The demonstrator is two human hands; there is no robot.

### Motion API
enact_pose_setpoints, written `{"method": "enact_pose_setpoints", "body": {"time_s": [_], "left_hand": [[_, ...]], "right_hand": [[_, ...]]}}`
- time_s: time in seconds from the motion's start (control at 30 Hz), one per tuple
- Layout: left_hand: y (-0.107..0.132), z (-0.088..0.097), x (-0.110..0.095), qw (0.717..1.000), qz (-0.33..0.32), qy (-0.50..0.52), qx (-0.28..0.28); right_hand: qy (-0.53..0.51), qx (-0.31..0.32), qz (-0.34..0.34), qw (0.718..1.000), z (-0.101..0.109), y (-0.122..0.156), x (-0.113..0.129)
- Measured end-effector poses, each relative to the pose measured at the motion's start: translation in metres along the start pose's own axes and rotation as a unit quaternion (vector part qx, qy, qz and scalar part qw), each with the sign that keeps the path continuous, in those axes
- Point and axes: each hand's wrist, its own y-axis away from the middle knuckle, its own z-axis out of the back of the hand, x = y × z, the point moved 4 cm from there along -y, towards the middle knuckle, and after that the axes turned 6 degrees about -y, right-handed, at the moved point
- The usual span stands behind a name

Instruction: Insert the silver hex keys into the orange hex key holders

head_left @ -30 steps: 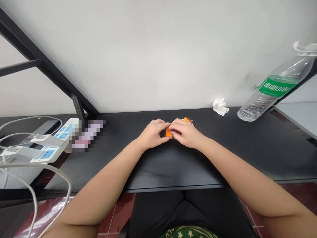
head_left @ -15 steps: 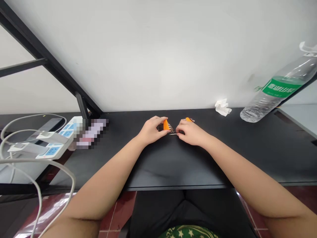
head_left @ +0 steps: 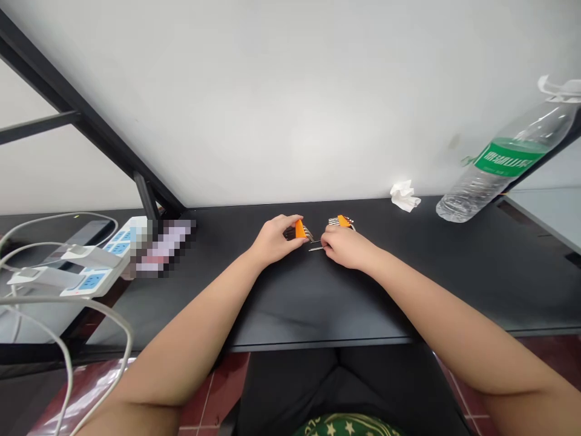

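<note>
My left hand [head_left: 273, 243] is closed around the sides of an orange holder [head_left: 299, 229], thumb in front and fingers behind. Several thin metal rods, which look like hex keys, stick out of it toward the right. My right hand [head_left: 345, 245] is closed in a pinch at the end of a thin metal rod [head_left: 315, 249] low over the black table; its fingertips are partly hidden. Just behind that hand lies a second orange holder [head_left: 344, 220] with several metal rods through it.
A crumpled white tissue [head_left: 405, 196] and a large clear water bottle [head_left: 492, 163] with a green label stand by the wall. To the left are a white power strip [head_left: 109, 257] with plugged-in chargers and looping white cables [head_left: 122, 318]. The black table [head_left: 290, 309] ends in front of my lap.
My right hand has shifted slightly, showing more of the second orange holder and of the thin rod. My left hand keeps its hold. The whole view has moved a little.
</note>
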Motion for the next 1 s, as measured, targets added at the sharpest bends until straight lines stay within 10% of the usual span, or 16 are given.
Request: {"method": "enact_pose_setpoints", "body": {"time_s": [0.47,0.67,1.0], "left_hand": [[-0.001,0.001,-0.003,1.000,-0.009,-0.014,0.007],[-0.001,0.000,-0.001,1.000,-0.010,-0.008,0.012],[0.002,-0.001,-0.012,0.999,-0.032,0.012,0.033]], "right_hand": [[0.126,-0.001,0.020,0.992,0.008,0.003,0.015],[0.042,-0.040,-0.054,0.997,0.025,0.005,-0.001],[-0.098,-0.178,0.076,0.976,0.024,0.004,-0.005]]}}
